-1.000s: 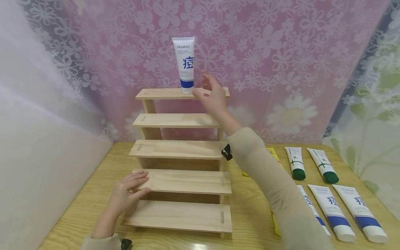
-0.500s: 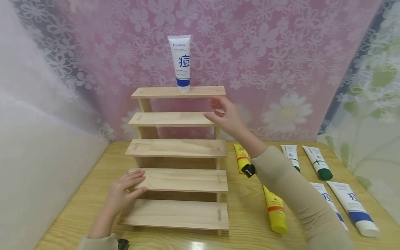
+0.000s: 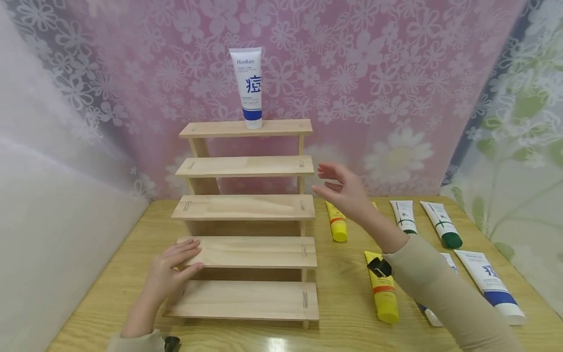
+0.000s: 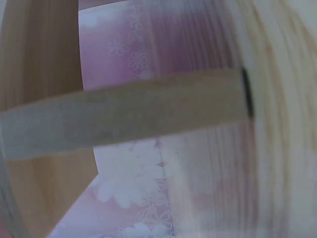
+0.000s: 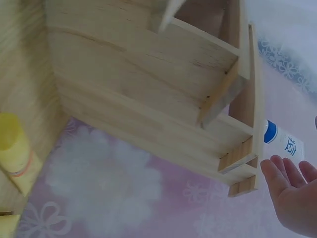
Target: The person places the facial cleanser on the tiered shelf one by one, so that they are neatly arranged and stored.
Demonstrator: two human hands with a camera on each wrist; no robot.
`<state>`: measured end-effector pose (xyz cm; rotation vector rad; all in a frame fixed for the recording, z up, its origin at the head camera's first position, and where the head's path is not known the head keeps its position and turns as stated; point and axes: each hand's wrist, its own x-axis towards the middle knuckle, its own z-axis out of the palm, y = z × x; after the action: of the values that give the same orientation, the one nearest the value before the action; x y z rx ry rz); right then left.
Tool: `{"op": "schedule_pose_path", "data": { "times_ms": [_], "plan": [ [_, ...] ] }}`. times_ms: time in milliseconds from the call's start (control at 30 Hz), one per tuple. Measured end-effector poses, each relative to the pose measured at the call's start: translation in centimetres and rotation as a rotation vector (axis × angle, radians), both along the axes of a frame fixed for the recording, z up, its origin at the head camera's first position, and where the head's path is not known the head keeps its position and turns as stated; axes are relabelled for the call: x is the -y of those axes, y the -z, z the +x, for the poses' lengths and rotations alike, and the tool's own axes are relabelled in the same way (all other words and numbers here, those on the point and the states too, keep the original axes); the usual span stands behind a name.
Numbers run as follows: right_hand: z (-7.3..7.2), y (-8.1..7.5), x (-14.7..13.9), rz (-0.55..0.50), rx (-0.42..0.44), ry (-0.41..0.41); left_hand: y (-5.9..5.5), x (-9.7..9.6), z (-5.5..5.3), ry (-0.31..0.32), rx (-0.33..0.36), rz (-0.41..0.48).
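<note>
A stepped wooden shelf stands on the table, and a white tube with a blue band is upright on its top tier. My left hand rests on the left end of the second tier from the bottom, fingers on the board. My right hand is in the air just right of the shelf, fingers loosely bent with nothing between them. In the right wrist view my right hand shows near the tube. The left wrist view holds only shelf boards, close up.
Right of the shelf lie yellow tubes, white tubes with green caps and white tubes with blue bands, all flat on the wooden table. A pink floral cloth hangs behind; a white wall stands at left.
My right hand has drawn away from the upright tube, moving down and to the right past the shelf's edge. The tube stays on the top tier. My left hand keeps its place.
</note>
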<state>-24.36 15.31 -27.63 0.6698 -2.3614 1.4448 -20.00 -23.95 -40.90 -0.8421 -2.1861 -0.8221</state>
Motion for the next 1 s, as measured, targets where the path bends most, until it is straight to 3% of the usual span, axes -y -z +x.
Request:
{"op": "schedule_pose_path", "data": {
  "times_ms": [100,533,1000],
  "plan": [
    [0.6,1.2,-1.1,0.020,-0.006,0.012,0.1,0.0,-0.2,0.009,-0.037,0.000],
    [2.6,4.7,-5.0,0.093,0.050,0.081,0.2,-0.1,0.0,-0.013,-0.028,-0.002],
    [5.1,7.4,-7.0,0.190,0.119,0.132,0.0,-0.3,-0.1,-0.002,-0.079,0.023]
  ]
}}
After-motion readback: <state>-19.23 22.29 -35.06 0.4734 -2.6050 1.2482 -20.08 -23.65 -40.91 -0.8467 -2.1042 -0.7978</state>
